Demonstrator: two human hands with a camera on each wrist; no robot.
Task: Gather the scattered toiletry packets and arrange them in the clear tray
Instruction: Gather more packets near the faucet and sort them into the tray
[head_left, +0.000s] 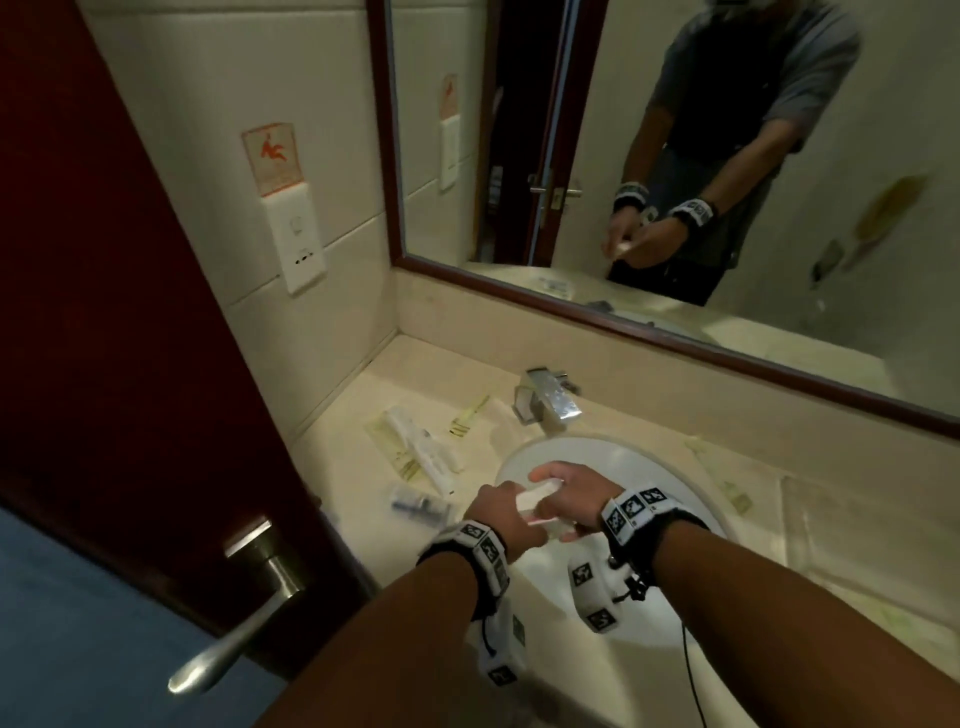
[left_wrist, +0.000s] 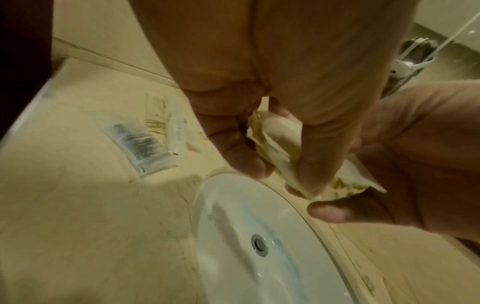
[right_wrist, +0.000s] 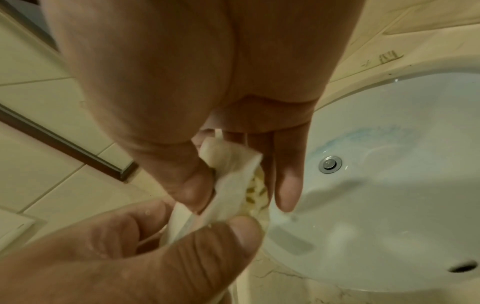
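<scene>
1. Both hands met above the white sink (head_left: 649, 467), sharing a bundle of pale packets (head_left: 537, 504).
2. The left hand (head_left: 498, 512) had its grip clenched around the bundle's near end.
3. The right hand (head_left: 571, 493) pinched the far end between thumb and fingers.
4. More packets (head_left: 415, 452) lay on the surface (head_left: 343, 457) left of the sink.
5. A clear tray (head_left: 852, 530) sat to the sink's right.

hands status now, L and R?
Left hand: pinching the packets.
Right hand: gripping the same packets, above the sink.
</scene>
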